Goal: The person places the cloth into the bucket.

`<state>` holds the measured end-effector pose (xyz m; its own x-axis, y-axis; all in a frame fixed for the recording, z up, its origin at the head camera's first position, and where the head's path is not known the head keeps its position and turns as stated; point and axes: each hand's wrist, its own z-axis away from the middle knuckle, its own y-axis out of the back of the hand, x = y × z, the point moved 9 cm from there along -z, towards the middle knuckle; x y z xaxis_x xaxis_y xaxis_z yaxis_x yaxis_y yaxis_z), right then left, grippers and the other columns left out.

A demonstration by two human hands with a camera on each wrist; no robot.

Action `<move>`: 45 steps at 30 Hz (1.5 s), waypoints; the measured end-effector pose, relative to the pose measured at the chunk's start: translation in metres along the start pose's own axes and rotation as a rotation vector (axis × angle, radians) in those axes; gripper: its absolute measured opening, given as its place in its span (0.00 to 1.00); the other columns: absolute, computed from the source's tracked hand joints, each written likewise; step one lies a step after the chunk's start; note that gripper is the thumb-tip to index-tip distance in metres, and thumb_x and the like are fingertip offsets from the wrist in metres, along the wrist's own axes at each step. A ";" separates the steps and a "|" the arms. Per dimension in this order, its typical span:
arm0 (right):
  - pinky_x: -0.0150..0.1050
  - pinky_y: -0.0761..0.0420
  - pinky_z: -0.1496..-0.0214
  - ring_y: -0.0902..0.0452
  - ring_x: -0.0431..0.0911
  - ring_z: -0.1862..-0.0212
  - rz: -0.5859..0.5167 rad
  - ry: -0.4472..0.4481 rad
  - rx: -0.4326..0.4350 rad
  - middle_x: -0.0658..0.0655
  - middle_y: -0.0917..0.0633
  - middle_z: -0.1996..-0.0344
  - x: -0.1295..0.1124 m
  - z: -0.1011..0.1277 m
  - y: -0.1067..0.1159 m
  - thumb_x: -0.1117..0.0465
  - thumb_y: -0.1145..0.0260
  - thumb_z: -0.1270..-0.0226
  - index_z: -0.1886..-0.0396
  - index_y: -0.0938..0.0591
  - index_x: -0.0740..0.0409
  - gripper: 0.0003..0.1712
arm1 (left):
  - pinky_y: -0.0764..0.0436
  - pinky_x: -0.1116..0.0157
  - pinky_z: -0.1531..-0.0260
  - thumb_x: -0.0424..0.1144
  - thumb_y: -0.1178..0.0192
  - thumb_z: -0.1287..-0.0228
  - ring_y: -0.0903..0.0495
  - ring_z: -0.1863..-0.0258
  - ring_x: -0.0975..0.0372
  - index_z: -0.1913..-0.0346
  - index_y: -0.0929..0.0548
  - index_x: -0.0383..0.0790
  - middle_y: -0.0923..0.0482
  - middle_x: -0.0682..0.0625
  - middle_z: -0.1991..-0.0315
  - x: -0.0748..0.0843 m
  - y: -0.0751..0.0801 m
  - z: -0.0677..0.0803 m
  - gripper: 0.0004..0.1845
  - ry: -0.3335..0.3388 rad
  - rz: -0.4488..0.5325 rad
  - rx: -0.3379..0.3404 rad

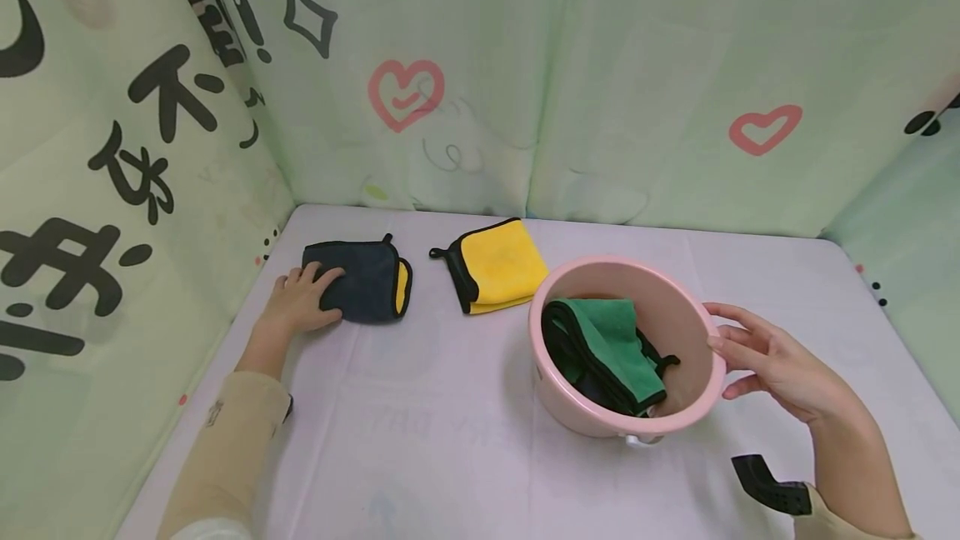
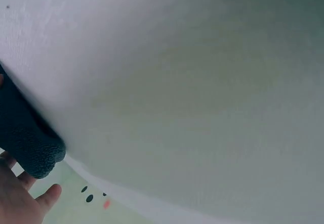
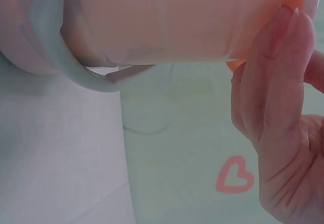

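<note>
My left hand [image 1: 303,300] lies on the left edge of a folded dark navy cloth [image 1: 356,282] with black trim and a yellow inner side. In the left wrist view the thumb stands apart from the end of this cloth [image 2: 30,133]. My right hand [image 1: 772,361] pinches the right rim of a pink bucket [image 1: 626,269], thumb at the rim and other fingers along the outside wall. A folded green cloth [image 1: 618,344] with black edging lies inside the bucket. Between the navy cloth and the bucket lies a folded yellow cloth [image 1: 502,265] with a black loop.
A white-covered table [image 1: 427,423] carries everything. Light green curtains [image 1: 637,65] with printed hearts and black characters enclose its back and sides. The bucket's pale handle [image 3: 50,42] hangs down its outside. A black strap piece [image 1: 772,486] sits by the right sleeve.
</note>
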<state>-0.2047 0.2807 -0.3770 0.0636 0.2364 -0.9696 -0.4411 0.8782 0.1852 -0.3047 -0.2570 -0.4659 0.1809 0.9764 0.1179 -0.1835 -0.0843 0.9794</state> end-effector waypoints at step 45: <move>0.40 0.19 0.75 0.20 0.44 0.67 -0.032 0.025 -0.033 0.46 0.18 0.58 -0.005 0.000 -0.002 0.71 0.54 0.30 0.41 0.35 0.38 0.26 | 0.38 0.43 0.50 0.38 0.43 0.38 0.33 0.52 0.42 0.40 0.33 0.49 0.34 0.39 0.49 0.048 0.060 -0.009 0.24 -0.016 -0.287 0.432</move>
<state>-0.2043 0.2774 -0.3727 0.0561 0.1980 -0.9786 -0.4687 0.8707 0.1493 -0.3156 -0.2138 -0.4025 0.1809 0.9693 -0.1664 0.2907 0.1089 0.9506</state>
